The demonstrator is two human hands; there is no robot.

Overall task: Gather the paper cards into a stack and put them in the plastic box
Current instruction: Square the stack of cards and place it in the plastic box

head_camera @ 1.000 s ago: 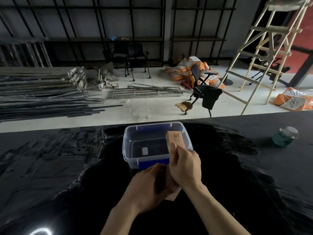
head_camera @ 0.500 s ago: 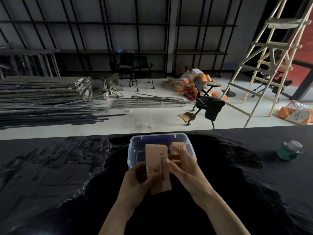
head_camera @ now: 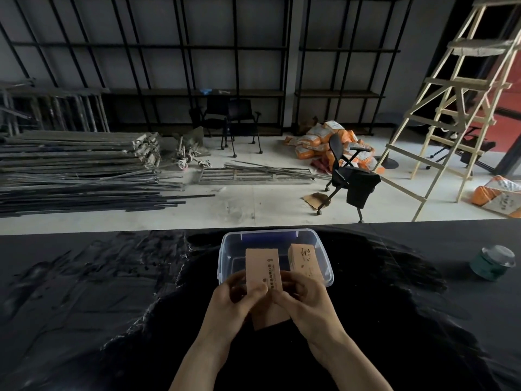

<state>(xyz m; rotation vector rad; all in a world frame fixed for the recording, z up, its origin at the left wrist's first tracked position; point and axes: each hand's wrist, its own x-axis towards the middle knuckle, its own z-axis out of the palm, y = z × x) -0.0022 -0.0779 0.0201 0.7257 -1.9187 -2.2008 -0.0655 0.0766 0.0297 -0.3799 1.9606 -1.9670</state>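
A clear plastic box (head_camera: 327, 266) with a blue base stands on the black table, just beyond my hands. My left hand (head_camera: 228, 303) grips a tan paper card (head_camera: 262, 269) with dark print, held upright over the box's near rim. My right hand (head_camera: 307, 303) touches that card's right edge and holds a second tan card (head_camera: 303, 259), which stands over the right half of the box. The lower parts of both cards are partly hidden by my fingers.
A green tape roll (head_camera: 492, 262) lies on the table (head_camera: 84, 306) at the far right. Beyond the table's far edge is a floor with metal rods, office chairs, orange sacks and a wooden ladder (head_camera: 456, 108).
Both hands rose from the table in front of the box. The left hand lifted a card upright, and both cards now stand side by side over the box.
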